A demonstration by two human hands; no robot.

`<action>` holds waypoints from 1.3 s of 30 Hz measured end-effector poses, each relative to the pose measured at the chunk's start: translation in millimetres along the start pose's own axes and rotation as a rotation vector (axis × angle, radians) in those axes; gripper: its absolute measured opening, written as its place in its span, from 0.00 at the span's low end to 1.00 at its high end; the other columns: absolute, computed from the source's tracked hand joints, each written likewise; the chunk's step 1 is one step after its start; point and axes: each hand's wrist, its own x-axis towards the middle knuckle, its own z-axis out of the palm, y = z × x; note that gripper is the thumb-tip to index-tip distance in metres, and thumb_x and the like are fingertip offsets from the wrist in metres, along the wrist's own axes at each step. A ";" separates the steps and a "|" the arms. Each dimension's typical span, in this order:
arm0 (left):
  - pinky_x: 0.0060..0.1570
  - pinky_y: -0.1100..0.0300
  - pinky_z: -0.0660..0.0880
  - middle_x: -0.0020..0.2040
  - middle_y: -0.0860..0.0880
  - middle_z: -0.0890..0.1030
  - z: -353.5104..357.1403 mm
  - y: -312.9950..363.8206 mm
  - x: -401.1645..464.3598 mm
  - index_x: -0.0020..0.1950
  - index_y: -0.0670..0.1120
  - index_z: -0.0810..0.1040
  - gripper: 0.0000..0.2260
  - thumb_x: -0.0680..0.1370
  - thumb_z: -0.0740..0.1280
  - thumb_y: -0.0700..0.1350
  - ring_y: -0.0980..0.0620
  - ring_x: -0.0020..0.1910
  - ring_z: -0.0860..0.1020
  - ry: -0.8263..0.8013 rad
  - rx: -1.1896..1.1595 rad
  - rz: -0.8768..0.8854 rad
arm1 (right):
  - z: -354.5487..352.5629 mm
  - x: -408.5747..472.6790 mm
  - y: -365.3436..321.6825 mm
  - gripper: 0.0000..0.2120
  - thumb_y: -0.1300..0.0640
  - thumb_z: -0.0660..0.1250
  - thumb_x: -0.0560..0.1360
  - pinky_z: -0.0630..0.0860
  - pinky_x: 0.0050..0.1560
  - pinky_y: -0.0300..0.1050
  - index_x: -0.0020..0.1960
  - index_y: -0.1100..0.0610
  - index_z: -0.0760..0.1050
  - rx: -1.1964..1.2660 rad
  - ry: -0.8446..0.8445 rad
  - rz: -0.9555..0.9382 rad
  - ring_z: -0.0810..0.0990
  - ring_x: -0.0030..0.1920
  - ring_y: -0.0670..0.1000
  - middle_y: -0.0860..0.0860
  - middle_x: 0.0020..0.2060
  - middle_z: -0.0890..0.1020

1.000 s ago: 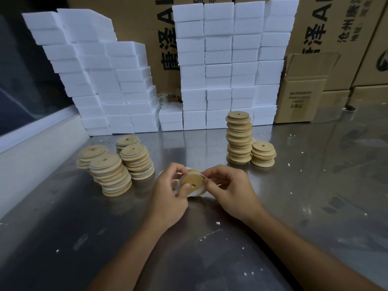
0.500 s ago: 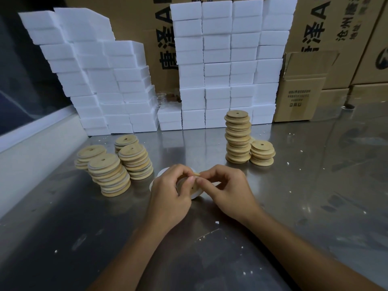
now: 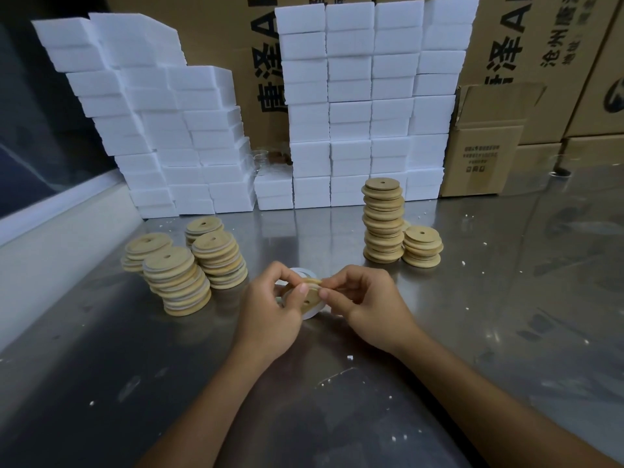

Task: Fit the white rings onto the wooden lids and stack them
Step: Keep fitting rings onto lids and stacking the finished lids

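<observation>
Fingertips (image 3: 324,292) of both hands pinch one wooden lid (image 3: 305,297) between them, just above the steel table (image 3: 506,332). From my remote seat I see the left hand (image 3: 270,319) clamped on the lid's near-left edge, thumb pressed on its face beside the small centre hole, while the right hand (image 3: 368,309) grips the right edge with thumb and forefinger closed on it. A white ring (image 3: 312,312) shows along the lid's lower rim; I cannot tell whether it is fully seated. Another white ring (image 3: 302,272) peeks out just behind the left hand's knuckles.

To the left stand four leaning stacks of lids (image 3: 179,282), close together. To the right, well apart from the hands, a tall stack (image 3: 383,221) stands touching a shorter stack (image 3: 422,246). Behind them, white foam blocks (image 3: 371,103) are piled against printed cardboard boxes (image 3: 506,62).
</observation>
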 end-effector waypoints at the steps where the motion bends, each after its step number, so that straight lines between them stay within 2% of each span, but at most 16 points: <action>1: 0.35 0.55 0.78 0.37 0.53 0.81 -0.3 -0.1 -0.1 0.39 0.57 0.75 0.12 0.74 0.70 0.40 0.52 0.38 0.82 0.002 -0.004 -0.010 | -0.2 -0.4 1.1 0.01 0.63 0.74 0.75 0.83 0.44 0.46 0.45 0.60 0.82 -0.052 0.009 -0.007 0.85 0.39 0.48 0.53 0.41 0.87; 4: 0.32 0.50 0.77 0.34 0.53 0.81 0.2 1.1 -0.7 0.39 0.58 0.74 0.07 0.72 0.67 0.46 0.50 0.33 0.82 0.022 -0.008 -0.030 | -1.0 -0.6 1.6 0.01 0.62 0.73 0.75 0.83 0.47 0.52 0.45 0.59 0.82 -0.071 0.022 0.010 0.86 0.40 0.50 0.52 0.43 0.87; 8: 0.36 0.48 0.79 0.36 0.55 0.79 -0.1 6.9 -2.7 0.40 0.54 0.73 0.08 0.75 0.67 0.42 0.51 0.36 0.81 0.017 0.034 0.029 | -0.6 -0.9 -1.1 0.01 0.63 0.72 0.76 0.83 0.47 0.50 0.46 0.60 0.82 -0.099 0.044 0.000 0.86 0.41 0.49 0.51 0.43 0.87; 10: 0.39 0.47 0.78 0.39 0.55 0.79 -3.0 13.2 -4.9 0.42 0.53 0.74 0.06 0.76 0.65 0.41 0.50 0.39 0.80 -0.013 0.143 0.161 | -1.2 -3.2 -2.3 0.01 0.62 0.71 0.76 0.82 0.46 0.46 0.47 0.59 0.82 -0.184 0.049 -0.069 0.85 0.42 0.46 0.49 0.42 0.86; 12: 0.40 0.47 0.75 0.42 0.51 0.79 -3.6 20.6 -7.2 0.45 0.47 0.77 0.06 0.75 0.61 0.40 0.48 0.41 0.77 -0.082 0.358 0.339 | -1.0 -5.9 -5.5 0.03 0.61 0.70 0.77 0.81 0.47 0.43 0.49 0.58 0.82 -0.321 0.014 -0.186 0.84 0.44 0.44 0.47 0.43 0.86; 15: 0.40 0.45 0.75 0.43 0.47 0.80 -2.1 30.5 -10.0 0.45 0.42 0.78 0.08 0.74 0.59 0.40 0.45 0.42 0.77 -0.135 0.483 0.368 | 0.8 -7.6 -7.9 0.06 0.60 0.68 0.77 0.81 0.48 0.45 0.52 0.58 0.81 -0.428 -0.017 -0.288 0.84 0.46 0.46 0.48 0.45 0.86; 19: 0.41 0.45 0.74 0.42 0.46 0.80 -4.1 31.2 -10.4 0.45 0.41 0.78 0.09 0.75 0.59 0.40 0.46 0.42 0.77 -0.119 0.442 0.345 | 2.2 -7.2 -8.8 0.07 0.59 0.67 0.78 0.81 0.49 0.49 0.53 0.58 0.81 -0.457 -0.007 -0.310 0.84 0.48 0.48 0.49 0.46 0.86; 25: 0.39 0.49 0.75 0.39 0.51 0.80 -2.0 21.7 -8.3 0.41 0.43 0.78 0.05 0.73 0.63 0.36 0.50 0.39 0.77 -0.006 0.305 0.318 | 5.7 -7.7 -9.8 0.06 0.56 0.67 0.78 0.80 0.49 0.50 0.51 0.57 0.79 -0.447 0.004 -0.291 0.83 0.51 0.48 0.48 0.47 0.85; 27: 0.41 0.53 0.75 0.38 0.54 0.80 -0.5 16.9 -7.2 0.40 0.45 0.79 0.06 0.72 0.64 0.37 0.52 0.40 0.78 0.046 0.251 0.278 | 7.2 -8.0 -8.8 0.05 0.56 0.68 0.78 0.81 0.48 0.48 0.50 0.58 0.79 -0.400 0.024 -0.247 0.84 0.50 0.46 0.47 0.47 0.85; 32: 0.40 0.70 0.71 0.37 0.60 0.79 2.4 11.9 -5.4 0.40 0.49 0.78 0.08 0.71 0.66 0.36 0.60 0.41 0.77 0.100 0.180 0.207 | 6.2 -7.0 -7.3 0.03 0.58 0.69 0.78 0.82 0.45 0.44 0.50 0.57 0.79 -0.329 0.015 -0.201 0.85 0.43 0.44 0.45 0.41 0.85; 34: 0.41 0.72 0.70 0.38 0.62 0.79 2.3 11.5 -4.5 0.40 0.49 0.78 0.09 0.71 0.65 0.35 0.62 0.42 0.77 0.091 0.182 0.206 | 4.5 -5.8 -6.1 0.02 0.59 0.68 0.77 0.81 0.42 0.42 0.49 0.56 0.79 -0.321 0.016 -0.185 0.84 0.40 0.42 0.43 0.38 0.83; 36: 0.42 0.73 0.70 0.39 0.62 0.79 1.9 11.6 -3.8 0.40 0.48 0.78 0.10 0.71 0.65 0.34 0.63 0.43 0.77 0.069 0.180 0.221 | 2.3 -3.9 -4.9 0.01 0.60 0.69 0.77 0.77 0.37 0.36 0.48 0.56 0.79 -0.326 0.015 -0.180 0.83 0.36 0.40 0.40 0.35 0.82; 39: 0.42 0.70 0.72 0.40 0.62 0.79 2.1 11.7 -3.5 0.40 0.48 0.79 0.10 0.70 0.64 0.34 0.62 0.43 0.78 0.046 0.172 0.239 | -1.5 -2.2 -5.0 0.00 0.59 0.70 0.76 0.71 0.34 0.29 0.46 0.56 0.79 -0.338 -0.003 -0.191 0.82 0.34 0.38 0.41 0.34 0.82</action>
